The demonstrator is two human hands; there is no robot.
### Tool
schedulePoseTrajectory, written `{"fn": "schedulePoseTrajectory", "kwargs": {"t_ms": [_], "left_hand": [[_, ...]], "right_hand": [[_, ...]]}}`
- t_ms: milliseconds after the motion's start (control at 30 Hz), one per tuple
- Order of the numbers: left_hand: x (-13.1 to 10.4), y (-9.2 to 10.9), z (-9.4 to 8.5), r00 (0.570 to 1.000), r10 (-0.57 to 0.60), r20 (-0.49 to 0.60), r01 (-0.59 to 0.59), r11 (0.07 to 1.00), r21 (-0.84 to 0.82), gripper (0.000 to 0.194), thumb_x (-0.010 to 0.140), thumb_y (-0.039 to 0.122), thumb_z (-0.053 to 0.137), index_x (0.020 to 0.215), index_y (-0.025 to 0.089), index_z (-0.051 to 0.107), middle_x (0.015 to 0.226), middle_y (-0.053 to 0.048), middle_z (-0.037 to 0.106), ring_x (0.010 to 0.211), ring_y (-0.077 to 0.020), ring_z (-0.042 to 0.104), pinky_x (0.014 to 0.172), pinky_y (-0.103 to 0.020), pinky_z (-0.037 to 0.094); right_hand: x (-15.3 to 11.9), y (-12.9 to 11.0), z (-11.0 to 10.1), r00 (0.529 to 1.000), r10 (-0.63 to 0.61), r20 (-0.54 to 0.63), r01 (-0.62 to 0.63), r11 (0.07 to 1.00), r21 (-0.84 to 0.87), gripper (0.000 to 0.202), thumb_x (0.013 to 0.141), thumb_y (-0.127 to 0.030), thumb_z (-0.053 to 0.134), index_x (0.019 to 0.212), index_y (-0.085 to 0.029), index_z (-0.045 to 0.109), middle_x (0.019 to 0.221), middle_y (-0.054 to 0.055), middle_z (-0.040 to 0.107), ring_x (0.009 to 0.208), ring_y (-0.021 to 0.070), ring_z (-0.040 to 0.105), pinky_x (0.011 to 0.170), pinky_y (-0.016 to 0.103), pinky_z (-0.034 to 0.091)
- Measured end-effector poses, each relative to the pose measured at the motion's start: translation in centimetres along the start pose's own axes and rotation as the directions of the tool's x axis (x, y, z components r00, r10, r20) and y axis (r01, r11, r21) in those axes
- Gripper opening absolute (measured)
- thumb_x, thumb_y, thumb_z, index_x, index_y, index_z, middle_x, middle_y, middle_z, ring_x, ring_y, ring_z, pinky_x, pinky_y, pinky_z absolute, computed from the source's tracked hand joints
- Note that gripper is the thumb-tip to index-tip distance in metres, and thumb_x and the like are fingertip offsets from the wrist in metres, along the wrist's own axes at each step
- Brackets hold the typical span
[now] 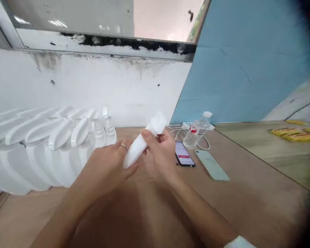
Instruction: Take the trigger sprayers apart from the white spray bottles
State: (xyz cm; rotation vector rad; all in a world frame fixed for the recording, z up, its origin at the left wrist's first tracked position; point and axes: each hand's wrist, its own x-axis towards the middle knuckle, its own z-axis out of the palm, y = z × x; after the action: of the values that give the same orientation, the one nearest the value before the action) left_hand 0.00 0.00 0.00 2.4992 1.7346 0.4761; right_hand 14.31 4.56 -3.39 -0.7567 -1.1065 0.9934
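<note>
A long white piece is held at an angle over the brown table, its upper end wrapped in crumpled white material. My left hand, with a ring on one finger, is closed round the lower left end of the piece. Near the upper end, my right hand grips the piece, thumb on top and fingers curled beneath the white material. Some fingertips are hidden behind the piece.
Rows of glossy white curved parts stand at the left against the wall. To the right are a lit phone, a pale green phone, a clear bottle and a white cable. Yellow packets lie far right.
</note>
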Motion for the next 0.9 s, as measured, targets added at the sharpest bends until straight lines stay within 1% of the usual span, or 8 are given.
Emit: {"fn": "schedulePoseTrajectory", "kwargs": {"t_ms": [100,200,333,400,533,633,800,900], "left_hand": [[-0.5,-0.1,0.0,0.996,-0.019,0.086,0.024,0.998,-0.056,0.025,0.087,0.039,0.041,0.100,0.024,0.057,0.068,0.001,0.066,0.056,-0.0204,0.062,0.049,-0.027,0.034],[-0.8,-0.6,-0.6,0.982,-0.016,0.189,0.048,0.985,-0.165,0.026,0.083,0.040,0.049,0.103,0.026,0.058,0.071,0.002,0.067,0.057,-0.0189,0.062,0.050,-0.026,0.037],[-0.9,-1.4,-1.2,0.975,-0.060,0.215,0.113,0.962,-0.247,0.031,0.078,0.045,0.055,0.103,0.027,0.059,0.072,0.002,0.067,0.058,-0.0178,0.062,0.049,-0.025,0.038],[-0.6,-1.5,-0.9,0.980,-0.106,0.167,0.145,0.960,-0.241,0.033,0.079,0.048,0.053,0.102,0.026,0.060,0.069,0.001,0.066,0.056,-0.0182,0.061,0.048,-0.025,0.038],[0.0,-1.6,0.1,0.969,-0.177,0.170,0.216,0.945,-0.247,0.042,0.079,0.057,0.049,0.098,0.021,0.060,0.068,-0.002,0.065,0.055,-0.0203,0.060,0.045,-0.027,0.037],[0.3,-1.7,0.5,0.963,-0.199,0.183,0.244,0.932,-0.268,0.045,0.078,0.058,0.049,0.100,0.020,0.060,0.072,-0.003,0.066,0.056,-0.0209,0.061,0.045,-0.027,0.037],[0.3,-1.8,0.3,0.970,-0.158,0.186,0.199,0.953,-0.228,0.041,0.078,0.056,0.049,0.098,0.021,0.060,0.068,-0.002,0.064,0.056,-0.0211,0.060,0.048,-0.028,0.036],[0.2,-1.8,0.1,0.972,-0.147,0.183,0.182,0.964,-0.191,0.042,0.078,0.055,0.050,0.100,0.022,0.061,0.070,-0.003,0.065,0.060,-0.0222,0.061,0.050,-0.028,0.037]], "right_hand": [[-0.4,0.2,-0.5,1.000,0.005,0.030,-0.003,0.999,-0.047,0.035,0.067,-0.045,0.077,0.074,-0.018,0.057,0.056,-0.006,0.053,0.038,0.0040,0.039,0.031,0.018,0.031],[-0.7,-0.3,-0.9,0.985,0.034,0.170,-0.028,0.999,-0.037,0.033,0.070,-0.047,0.074,0.079,-0.018,0.063,0.064,-0.002,0.060,0.043,0.0068,0.046,0.034,0.020,0.035],[-0.3,-1.2,-1.0,0.925,0.007,0.379,-0.011,1.000,0.009,0.032,0.075,-0.046,0.069,0.095,-0.021,0.067,0.093,0.004,0.068,0.079,0.0172,0.063,0.062,0.027,0.052],[0.3,-1.1,-0.9,0.936,-0.026,0.351,0.022,1.000,0.014,0.036,0.071,-0.044,0.073,0.099,-0.023,0.064,0.100,0.004,0.067,0.090,0.0188,0.062,0.073,0.030,0.052],[1.3,-0.2,-0.9,0.984,-0.013,0.180,0.018,1.000,-0.026,0.040,0.065,-0.040,0.078,0.096,-0.023,0.061,0.098,0.003,0.065,0.090,0.0172,0.061,0.074,0.028,0.052],[1.3,0.2,-0.9,0.980,-0.011,0.198,0.014,1.000,-0.017,0.030,0.072,-0.038,0.073,0.095,-0.022,0.061,0.094,0.003,0.064,0.089,0.0165,0.060,0.076,0.028,0.051],[1.1,0.0,-0.9,0.981,0.044,0.187,-0.046,0.999,0.007,0.037,0.064,-0.032,0.080,0.096,-0.024,0.062,0.094,0.001,0.065,0.086,0.0157,0.061,0.074,0.027,0.051],[1.2,-0.1,-1.2,0.973,0.049,0.224,-0.060,0.997,0.044,0.029,0.069,-0.034,0.076,0.092,-0.021,0.064,0.093,0.002,0.067,0.088,0.0177,0.062,0.077,0.030,0.050]]}}
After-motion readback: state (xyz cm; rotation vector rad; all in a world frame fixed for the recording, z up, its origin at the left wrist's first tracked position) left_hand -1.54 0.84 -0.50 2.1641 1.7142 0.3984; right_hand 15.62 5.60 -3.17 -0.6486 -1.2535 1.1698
